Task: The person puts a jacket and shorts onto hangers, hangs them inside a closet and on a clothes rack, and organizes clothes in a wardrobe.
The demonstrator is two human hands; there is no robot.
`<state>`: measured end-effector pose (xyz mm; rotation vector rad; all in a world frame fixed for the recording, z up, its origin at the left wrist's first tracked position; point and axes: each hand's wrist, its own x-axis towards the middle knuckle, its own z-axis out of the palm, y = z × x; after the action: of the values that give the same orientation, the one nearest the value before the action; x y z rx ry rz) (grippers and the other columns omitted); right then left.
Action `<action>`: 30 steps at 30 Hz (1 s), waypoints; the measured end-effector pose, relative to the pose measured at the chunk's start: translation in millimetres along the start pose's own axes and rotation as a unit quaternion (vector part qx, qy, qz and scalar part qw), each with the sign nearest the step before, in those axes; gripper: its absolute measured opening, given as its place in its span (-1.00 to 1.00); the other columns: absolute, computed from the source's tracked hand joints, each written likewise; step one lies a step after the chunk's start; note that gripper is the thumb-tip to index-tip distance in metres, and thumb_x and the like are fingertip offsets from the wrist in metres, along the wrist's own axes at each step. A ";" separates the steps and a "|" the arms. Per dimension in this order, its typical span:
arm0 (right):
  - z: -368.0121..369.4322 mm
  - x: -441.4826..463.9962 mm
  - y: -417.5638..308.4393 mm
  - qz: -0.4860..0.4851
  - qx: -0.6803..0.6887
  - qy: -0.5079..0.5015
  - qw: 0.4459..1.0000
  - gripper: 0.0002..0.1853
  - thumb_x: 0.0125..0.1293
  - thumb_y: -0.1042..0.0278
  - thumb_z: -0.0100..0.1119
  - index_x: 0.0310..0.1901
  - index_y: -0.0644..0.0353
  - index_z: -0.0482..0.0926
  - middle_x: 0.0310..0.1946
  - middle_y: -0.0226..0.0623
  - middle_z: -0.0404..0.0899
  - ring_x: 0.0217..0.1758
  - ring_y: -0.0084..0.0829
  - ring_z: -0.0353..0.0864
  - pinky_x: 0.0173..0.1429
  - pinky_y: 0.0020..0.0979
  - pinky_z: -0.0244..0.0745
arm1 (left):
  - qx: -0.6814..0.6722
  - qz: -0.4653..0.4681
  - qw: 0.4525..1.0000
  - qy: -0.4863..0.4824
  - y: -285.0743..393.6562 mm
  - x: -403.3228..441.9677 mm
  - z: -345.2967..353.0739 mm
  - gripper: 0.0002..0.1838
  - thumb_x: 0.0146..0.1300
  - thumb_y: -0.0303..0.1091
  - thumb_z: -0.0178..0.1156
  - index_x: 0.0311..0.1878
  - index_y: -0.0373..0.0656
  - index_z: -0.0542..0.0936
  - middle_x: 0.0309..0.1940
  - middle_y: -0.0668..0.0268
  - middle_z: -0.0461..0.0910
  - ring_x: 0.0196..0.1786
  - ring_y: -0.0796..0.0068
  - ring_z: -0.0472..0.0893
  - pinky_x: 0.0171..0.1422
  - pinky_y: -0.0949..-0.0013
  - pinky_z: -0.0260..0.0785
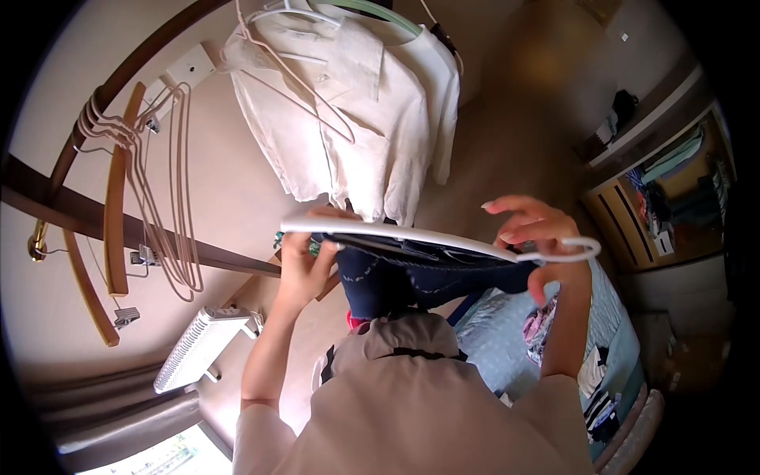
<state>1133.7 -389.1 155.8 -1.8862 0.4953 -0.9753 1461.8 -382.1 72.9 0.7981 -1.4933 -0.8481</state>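
A white hanger (396, 230) stretches across in front of my body, its hook on the right side. My left hand (307, 257) is closed around its left end, with fingers and thumb pinching the bar. My right hand (546, 237) is at the hook end, fingers spread and thumb apart, with the hanger's neck between them; firm contact cannot be made out. Dark cloth (443, 255) shows just under the bar, and whether it hangs on the hanger is unclear. Navy trouser legs (368, 285) show below it.
Light shirts (348, 119) hang ahead. A wooden rack (119, 79) with several beige wire hangers (162, 214) and wooden hangers (119, 198) stands left, above a white heater (198, 348). A bed (499, 324) with clothes lies right, near an open cabinet (625, 222).
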 end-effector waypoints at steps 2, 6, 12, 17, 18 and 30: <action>13.3 2.7 -9.8 0.026 0.003 0.047 0.999 -0.48 -0.16 0.10 0.51 -0.17 0.29 0.65 -0.09 -0.06 0.62 -0.30 -0.51 0.59 -0.36 -0.56 0.39 | -0.042 -0.028 0.997 0.058 7.2 3.3 5.4 -0.85 0.22 -0.52 0.20 -0.16 -0.32 0.53 -0.27 0.28 0.59 -0.19 0.58 0.53 -0.07 0.49 0.35; 21.5 -3.7 -0.8 -0.013 -0.074 0.091 0.993 -0.68 -0.03 0.33 0.45 -0.22 0.24 0.66 -0.31 -0.16 0.70 -0.49 -0.59 0.53 -0.44 -0.57 0.29 | -0.044 0.031 0.997 0.050 24.5 20.6 1.6 -0.85 0.10 -0.53 0.31 -0.28 -0.34 0.57 -0.42 0.28 0.61 -0.34 0.54 0.55 -0.15 0.48 0.36; 15.5 13.1 -18.0 -0.105 -0.146 0.062 0.982 -0.90 0.09 0.41 0.29 -0.53 0.15 0.63 -0.55 -0.21 0.67 -0.63 -0.57 0.46 -0.29 -0.47 0.19 | -0.063 0.027 0.998 -0.018 48.8 30.1 -14.5 -0.91 0.10 -0.53 0.28 -0.37 -0.34 0.57 -0.42 0.16 0.62 -0.35 0.37 0.58 -0.18 0.36 0.41; 29.2 0.7 13.0 -0.158 0.177 0.149 0.960 -0.96 0.14 0.41 0.24 -0.44 0.08 0.63 -0.60 -0.26 0.64 -0.65 -0.56 0.48 -0.14 -0.40 0.18 | -0.083 0.180 0.979 0.059 64.4 27.4 -6.3 -0.84 0.24 -0.40 0.13 -0.33 -0.35 0.51 -0.38 0.06 0.61 -0.32 0.32 0.58 -0.14 0.30 0.42; 33.5 -3.0 16.7 -0.208 0.314 0.181 0.909 -0.95 0.15 0.44 0.21 -0.37 0.06 0.64 -0.60 -0.27 0.64 -0.64 -0.55 0.50 -0.08 -0.38 0.17 | -0.091 0.114 0.983 0.113 64.8 23.9 0.0 -0.84 0.25 -0.41 0.13 -0.32 -0.35 0.51 -0.35 0.06 0.61 -0.31 0.35 0.57 -0.14 0.35 0.42; 54.9 -112.0 -99.6 -0.083 -0.119 0.356 0.923 -0.73 0.10 0.70 0.25 -0.11 0.44 0.57 -0.25 -0.01 0.65 -0.34 -0.35 0.69 -0.40 -0.53 0.57 | -0.101 0.118 0.983 -0.096 79.3 29.4 155.9 -0.90 0.12 -0.61 0.15 -0.27 -0.37 0.53 -0.39 0.20 0.58 -0.33 0.49 0.53 -0.17 0.52 0.36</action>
<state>1103.9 -234.3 180.9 -1.7551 0.9195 -1.7973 1303.0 -357.4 147.8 0.3892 -1.6027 -0.8987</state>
